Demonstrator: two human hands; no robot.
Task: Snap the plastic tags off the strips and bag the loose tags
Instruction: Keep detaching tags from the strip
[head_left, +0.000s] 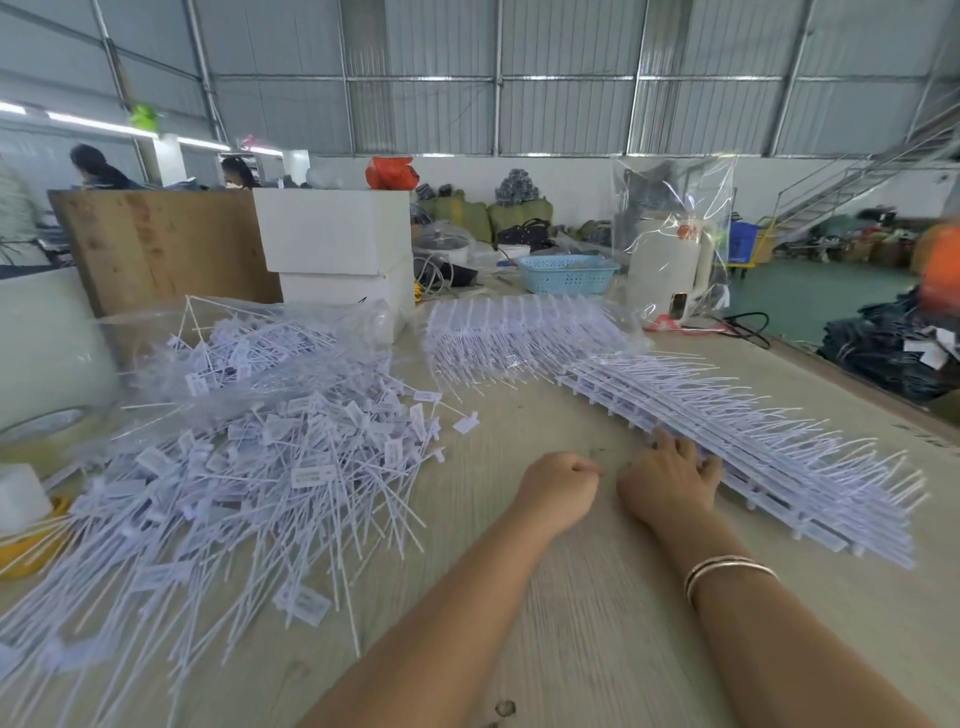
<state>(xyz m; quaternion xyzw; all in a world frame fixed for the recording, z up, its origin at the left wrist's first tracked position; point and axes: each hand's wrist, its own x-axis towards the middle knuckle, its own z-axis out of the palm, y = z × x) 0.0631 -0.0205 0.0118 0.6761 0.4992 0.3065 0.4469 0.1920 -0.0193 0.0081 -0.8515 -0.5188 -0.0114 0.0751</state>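
While right hand rests flat-fingered on tag strips at two o'clock, left hand fisted empty: pin strip, bend sharply, sweep toward loose tags at ten o'clock.

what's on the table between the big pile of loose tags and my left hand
In the head view, only bare tabletop lies between the loose tag pile and the left hand; nearest stray tags stop short of the fist.
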